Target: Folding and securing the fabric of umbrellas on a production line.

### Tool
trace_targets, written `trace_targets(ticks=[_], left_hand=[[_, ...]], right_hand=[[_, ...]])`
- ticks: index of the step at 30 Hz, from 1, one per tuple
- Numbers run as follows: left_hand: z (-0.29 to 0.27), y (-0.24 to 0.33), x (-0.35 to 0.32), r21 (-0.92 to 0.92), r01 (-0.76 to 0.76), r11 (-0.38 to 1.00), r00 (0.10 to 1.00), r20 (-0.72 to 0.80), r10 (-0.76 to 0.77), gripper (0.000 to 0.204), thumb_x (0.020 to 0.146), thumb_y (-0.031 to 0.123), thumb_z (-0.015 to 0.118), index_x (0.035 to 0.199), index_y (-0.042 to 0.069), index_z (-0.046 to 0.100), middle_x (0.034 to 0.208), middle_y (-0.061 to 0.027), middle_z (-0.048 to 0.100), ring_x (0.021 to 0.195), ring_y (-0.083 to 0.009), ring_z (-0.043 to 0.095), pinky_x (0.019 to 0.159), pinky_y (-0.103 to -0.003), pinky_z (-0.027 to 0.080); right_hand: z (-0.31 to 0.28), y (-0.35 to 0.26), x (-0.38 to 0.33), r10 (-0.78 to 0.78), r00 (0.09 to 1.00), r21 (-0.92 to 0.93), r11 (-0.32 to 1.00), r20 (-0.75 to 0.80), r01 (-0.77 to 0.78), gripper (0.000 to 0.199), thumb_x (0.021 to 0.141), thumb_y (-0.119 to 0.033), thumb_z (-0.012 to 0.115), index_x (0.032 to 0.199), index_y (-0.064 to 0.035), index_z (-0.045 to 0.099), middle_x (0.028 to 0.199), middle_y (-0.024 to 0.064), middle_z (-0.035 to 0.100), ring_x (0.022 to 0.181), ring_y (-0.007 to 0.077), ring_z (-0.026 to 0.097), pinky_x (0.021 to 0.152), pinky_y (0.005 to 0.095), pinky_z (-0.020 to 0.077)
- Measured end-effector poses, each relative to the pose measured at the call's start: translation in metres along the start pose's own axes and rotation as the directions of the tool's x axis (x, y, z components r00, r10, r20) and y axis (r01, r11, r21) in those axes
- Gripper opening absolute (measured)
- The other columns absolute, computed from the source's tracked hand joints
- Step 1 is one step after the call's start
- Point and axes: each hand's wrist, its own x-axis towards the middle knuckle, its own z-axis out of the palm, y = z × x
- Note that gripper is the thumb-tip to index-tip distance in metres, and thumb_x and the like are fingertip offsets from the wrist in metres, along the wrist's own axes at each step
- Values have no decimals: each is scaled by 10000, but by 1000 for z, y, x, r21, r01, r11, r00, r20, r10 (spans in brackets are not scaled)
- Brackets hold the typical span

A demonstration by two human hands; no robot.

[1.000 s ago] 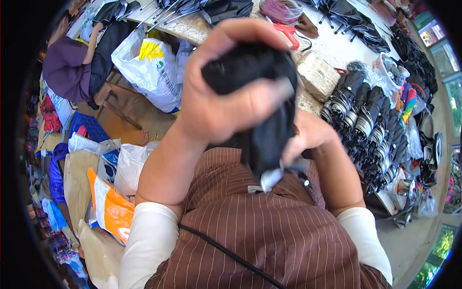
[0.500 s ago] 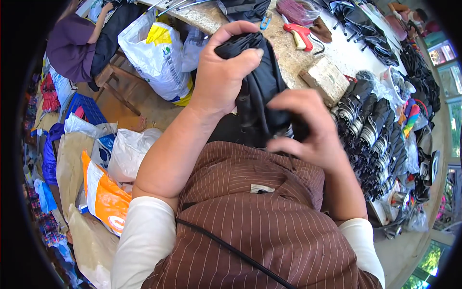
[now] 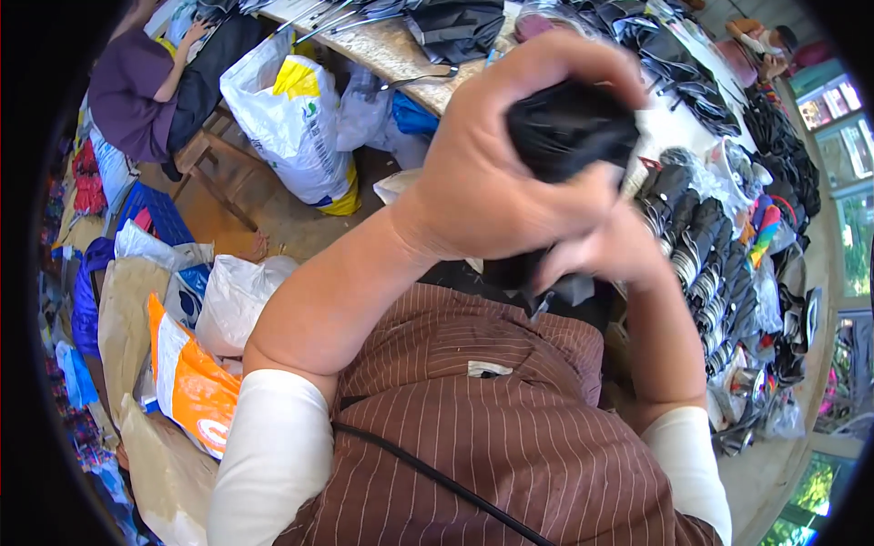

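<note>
L hand (image 3: 482, 168) at approx. 12–1 o'c, fingers wrapped round the upper end of a black bundle (image 3: 574, 127) at 1–2 o'c, held up off the bench (image 3: 391, 59). R hand (image 3: 614, 241) just below, nr the bundle's lower end, blurred; can't tell if its fingers grip or only touch.

Progress, my guess: fabric looks mostly gathered in, so prob. well along, but not done, b/c it's not yet put down; lower end mostly hidden, so can't tell if fastened. Rolled umbrellas (image 3: 715, 241) stacked at 3 o'c look finished. Prob. left: loose black umbrellas (image 3: 678, 59) farther out at 1–2, + black cloth (image 3: 455, 27) at 12. Co-worker (image 3: 137, 86) at 10, white bag (image 3: 296, 136) at 10–11.
</note>
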Motion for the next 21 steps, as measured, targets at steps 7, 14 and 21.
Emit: trace_targets(ticks=[7, 14, 21], left_hand=[[25, 26, 29, -408, 250, 878, 965, 177, -193, 489, 797, -2, 585, 1258, 31, 425, 1117, -111, 514, 934, -143, 519, 842, -245, 423], [25, -17, 5, -490, 220, 843, 957, -58, -284, 625, 740, -30, 632, 1310, 89, 405, 1050, -80, 567, 865, -137, 546, 788, -246, 455], [15, -17, 1, -471, 232, 851, 937, -127, -326, 452, 794, -38, 579, 1225, 28, 460, 1073, -77, 519, 887, -114, 509, 842, -243, 412]], right_hand=[[-2, 33, 5, -109, 840, 423, 894, 531, -151, 591, 521, -110, 891, 1035, 3, 623, 919, 84, 682, 814, 197, 636, 800, 307, 505], [4, 18, 0, 321, 928, -78, 947, 188, -312, 532, 552, -99, 875, 1014, -4, 628, 914, 88, 681, 782, 183, 632, 742, 272, 514], [0, 7, -14, 357, 863, -119, 934, 358, -337, 448, 645, -104, 813, 1035, -7, 613, 919, 114, 674, 753, 184, 624, 723, 246, 504]])
